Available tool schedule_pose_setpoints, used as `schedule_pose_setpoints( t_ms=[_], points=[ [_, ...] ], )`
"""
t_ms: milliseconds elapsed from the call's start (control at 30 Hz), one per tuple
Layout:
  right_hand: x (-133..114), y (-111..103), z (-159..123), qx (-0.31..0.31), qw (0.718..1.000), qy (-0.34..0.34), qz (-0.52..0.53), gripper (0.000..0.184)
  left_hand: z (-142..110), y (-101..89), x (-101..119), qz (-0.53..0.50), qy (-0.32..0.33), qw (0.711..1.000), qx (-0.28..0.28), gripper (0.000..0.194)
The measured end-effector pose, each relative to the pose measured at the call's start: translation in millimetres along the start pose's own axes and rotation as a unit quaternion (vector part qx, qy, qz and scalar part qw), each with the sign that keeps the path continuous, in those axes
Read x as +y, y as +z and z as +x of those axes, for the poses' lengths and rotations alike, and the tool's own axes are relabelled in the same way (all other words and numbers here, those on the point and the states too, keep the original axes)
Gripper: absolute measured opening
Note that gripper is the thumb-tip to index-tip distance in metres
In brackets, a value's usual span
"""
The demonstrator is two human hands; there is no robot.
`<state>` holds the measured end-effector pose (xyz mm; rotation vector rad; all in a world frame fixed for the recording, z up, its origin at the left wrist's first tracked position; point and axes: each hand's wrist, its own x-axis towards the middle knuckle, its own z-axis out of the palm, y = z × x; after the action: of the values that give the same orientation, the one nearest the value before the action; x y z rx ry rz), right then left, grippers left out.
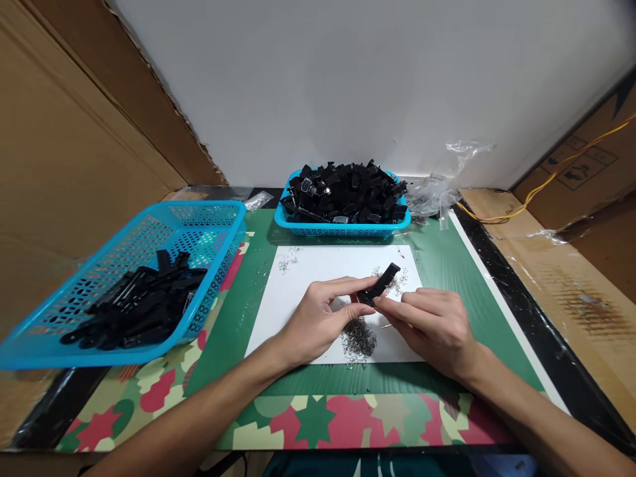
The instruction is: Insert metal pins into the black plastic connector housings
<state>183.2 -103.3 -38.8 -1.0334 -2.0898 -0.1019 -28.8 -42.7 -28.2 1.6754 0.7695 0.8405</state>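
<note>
My left hand [322, 311] is closed on a small black plastic part [383, 281], held between thumb and fingers above a white sheet [298, 298]. The part tilts up to the right, its far end free. My right hand [437, 324] is closed, with its fingertips against the part's lower end. A thin metal rod [386, 325] sticks out below the right fingers; the rest of it is hidden. Under the hands lies a heap of tiny metal springs or clips [358, 341], too small to tell which. A second scatter [397, 279] of them lies behind the part.
A blue basket [342, 230] heaped with black parts stands at the back. Another blue basket [233, 245] at left holds more black pieces. Clear plastic bags [432, 195] lie at back right. Cardboard flanks both sides, and a yellow wire [536, 192] runs along the right.
</note>
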Motion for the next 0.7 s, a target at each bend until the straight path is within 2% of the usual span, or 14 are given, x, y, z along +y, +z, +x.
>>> schedule_pose_setpoints(
  t_ms=[100,233,367,433,533,633,700],
  points=[
    [2.3,-0.7,0.4,0.003,1.0,0.017,0.001,0.017,0.5,-0.7,-2.3,0.002,-0.007,1.0,-0.026,0.037],
    [7.3,-4.5,1.2,0.004,1.0,0.004,0.0,0.017,0.2,-2.8,-2.7,0.017,-0.012,0.998,-0.056,0.037],
    [9.9,-7.8,3.7,0.014,1.0,0.002,-0.012,0.017,0.8,-5.7,2.6,0.045,0.004,0.992,-0.116,0.038],
    [11.0,-7.9,4.2,0.012,1.0,0.009,-0.011,0.018,1.4,-6.4,3.8,0.063,0.013,0.99,-0.127,0.037],
    [13.4,-6.0,2.4,-0.013,0.999,0.029,-0.012,0.02,1.7,-6.0,1.2,0.107,0.037,0.988,-0.108,0.035],
    [16.1,-2.4,-1.6,-0.046,0.997,0.059,-0.002,0.021,0.5,-4.1,-4.1,0.151,0.053,0.986,-0.047,0.044],
    [17.5,0.0,-4.2,-0.067,0.995,0.078,0.013,0.02,-0.4,-2.7,-7.0,0.171,0.05,0.984,-0.012,0.04]
  ],
)
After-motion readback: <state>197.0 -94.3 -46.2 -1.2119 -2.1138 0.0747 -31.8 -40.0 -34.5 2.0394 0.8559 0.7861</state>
